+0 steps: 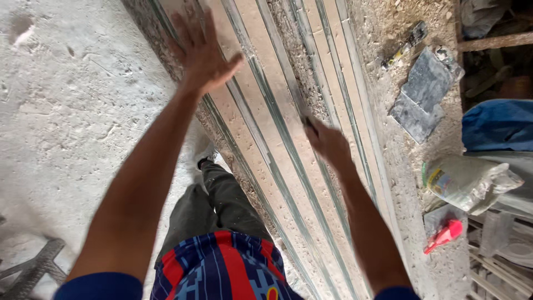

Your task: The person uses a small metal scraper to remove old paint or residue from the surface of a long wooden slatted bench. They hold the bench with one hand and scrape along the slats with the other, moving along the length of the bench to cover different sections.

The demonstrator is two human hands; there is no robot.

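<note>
Left hand (201, 53): fingers spread wide, palm flat against the upper left of the slabs (277, 128), gripping nothing. Right hand (327, 141): curled around a thin dark tool (307, 121), tip touching the slabs' middle strip; lower on the stack and the nearer of the two. Slabs: stacked on edge straight ahead, long axis running away from the body, upper left to lower right.
</note>
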